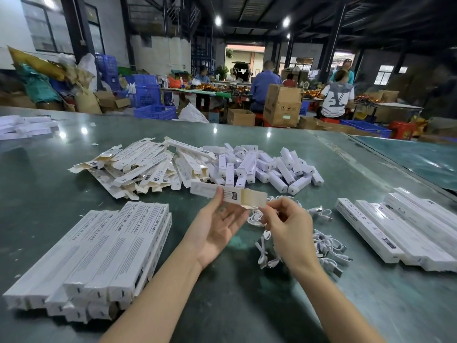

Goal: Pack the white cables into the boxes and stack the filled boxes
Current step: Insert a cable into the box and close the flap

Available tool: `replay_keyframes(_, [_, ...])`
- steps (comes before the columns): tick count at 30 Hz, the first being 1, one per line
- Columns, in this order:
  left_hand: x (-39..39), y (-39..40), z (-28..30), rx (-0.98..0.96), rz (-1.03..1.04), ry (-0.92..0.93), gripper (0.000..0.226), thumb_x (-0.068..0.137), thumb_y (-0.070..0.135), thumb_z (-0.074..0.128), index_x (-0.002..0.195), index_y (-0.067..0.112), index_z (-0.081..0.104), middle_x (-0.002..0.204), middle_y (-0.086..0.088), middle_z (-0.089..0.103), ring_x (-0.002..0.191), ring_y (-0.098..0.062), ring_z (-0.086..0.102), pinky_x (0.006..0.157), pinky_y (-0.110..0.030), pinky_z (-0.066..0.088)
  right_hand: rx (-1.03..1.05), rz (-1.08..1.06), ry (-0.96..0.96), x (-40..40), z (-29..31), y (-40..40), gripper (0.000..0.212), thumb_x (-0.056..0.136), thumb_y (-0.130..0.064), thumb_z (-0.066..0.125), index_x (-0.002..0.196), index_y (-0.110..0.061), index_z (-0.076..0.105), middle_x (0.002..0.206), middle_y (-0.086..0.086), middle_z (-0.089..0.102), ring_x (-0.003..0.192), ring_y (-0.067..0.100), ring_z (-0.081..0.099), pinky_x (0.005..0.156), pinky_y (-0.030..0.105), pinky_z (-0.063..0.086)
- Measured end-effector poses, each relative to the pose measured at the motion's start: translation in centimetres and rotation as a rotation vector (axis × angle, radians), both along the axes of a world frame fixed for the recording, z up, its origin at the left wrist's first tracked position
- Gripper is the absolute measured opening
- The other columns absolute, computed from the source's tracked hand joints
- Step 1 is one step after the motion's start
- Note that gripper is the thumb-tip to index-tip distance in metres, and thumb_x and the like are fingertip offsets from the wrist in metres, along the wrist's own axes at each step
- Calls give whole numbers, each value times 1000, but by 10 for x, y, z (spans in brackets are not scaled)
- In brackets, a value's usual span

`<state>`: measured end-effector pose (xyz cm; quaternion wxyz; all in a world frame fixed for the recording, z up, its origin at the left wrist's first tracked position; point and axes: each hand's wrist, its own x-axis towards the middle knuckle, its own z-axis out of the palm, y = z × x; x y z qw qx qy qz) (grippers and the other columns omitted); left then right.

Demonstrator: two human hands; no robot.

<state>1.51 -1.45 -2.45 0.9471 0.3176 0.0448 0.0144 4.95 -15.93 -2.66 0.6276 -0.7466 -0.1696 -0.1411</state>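
Right hand seen from back, fingers curled at open flap end of box; whether they pinch flap or cable, cannot tell. Cable pile partly hidden behind right hand. Left hand palm up, thumb and fingers grip box from below. Box held above table, long axis left-right, open end pointing right. Stack of filled boxes near left, cut off at no edge; another row right, running out of frame.

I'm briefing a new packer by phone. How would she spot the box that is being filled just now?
On the green table, look between the stacked boxes at the left and the cable pile at the right. The box is the only one off the table, pinched by the left hand, its end flap open toward the right hand.
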Motion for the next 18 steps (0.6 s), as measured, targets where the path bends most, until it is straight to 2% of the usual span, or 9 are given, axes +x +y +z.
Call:
replay_keyframes(3, [-1, -4, 0, 16, 13, 6, 31, 80, 31, 65, 97, 5, 65, 90, -12, 73, 83, -23, 74, 76, -33, 61, 4, 32, -6, 2, 3, -8, 23, 86, -6, 68, 68, -20, 65, 52, -7, 58, 47, 3, 46, 49, 13, 36])
replay_keyframes(8, [1, 4, -1, 5, 47, 40, 28, 83, 35, 64, 83, 7, 71, 88, -12, 73, 77, -23, 74, 71, -34, 62, 38, 115, 65, 1, 6, -7, 10, 83, -19, 75, 73, -20, 76, 48, -11, 47, 47, 6, 34, 48, 13, 32])
replay_keyframes(12, [5, 9, -5, 58, 121, 71, 29, 85, 37, 63, 91, 9, 66, 90, -11, 74, 85, -22, 71, 80, -36, 58, 192, 166, 261, 4, 9, -9, 12, 89, -19, 67, 84, -19, 78, 59, -9, 61, 52, 3, 49, 53, 12, 43])
replay_keyframes(16, [9, 13, -10, 190, 292, 92, 24, 94, 31, 59, 90, 9, 65, 77, -8, 74, 69, -17, 72, 69, -29, 58, 316, 143, 313, 12, 12, -15, 14, 90, -6, 64, 99, -14, 70, 68, -2, 70, 59, 6, 59, 57, 16, 49])
replay_keyframes(18, [9, 16, -12, 215, 341, 90, 25, 96, 30, 58, 92, 6, 64, 75, -7, 74, 67, -15, 72, 65, -24, 59, 449, 162, 372, 15, 15, -19, 14, 86, -1, 66, 98, -7, 68, 69, 2, 71, 60, 7, 63, 57, 15, 51])
